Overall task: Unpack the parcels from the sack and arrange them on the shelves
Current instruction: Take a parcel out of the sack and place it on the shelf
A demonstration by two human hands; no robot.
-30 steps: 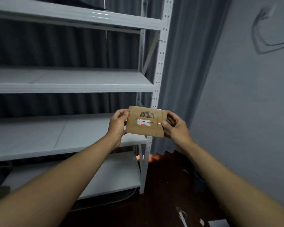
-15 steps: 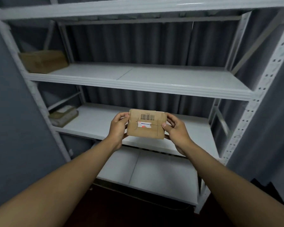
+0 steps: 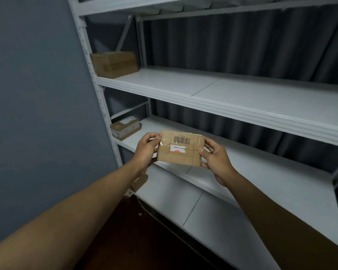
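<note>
A small flat brown parcel with a barcode and a white label is held up in front of the white metal shelves. My left hand grips its left edge and my right hand grips its right edge. A cardboard box stands at the left end of the upper shelf. On the shelf below, far left, lies a small stack of parcels. Another brown parcel shows on the lowest shelf, partly hidden by my left forearm. The sack is not in view.
A grey wall borders the shelves on the left, and a dark curtain hangs behind them. The floor below is dark wood. Wide bare shelf boards stretch to the right of the stored parcels.
The view has swung left from the shelves' right end to their left end. Both hands keep the same hold on the parcel, which stays in front of me.
</note>
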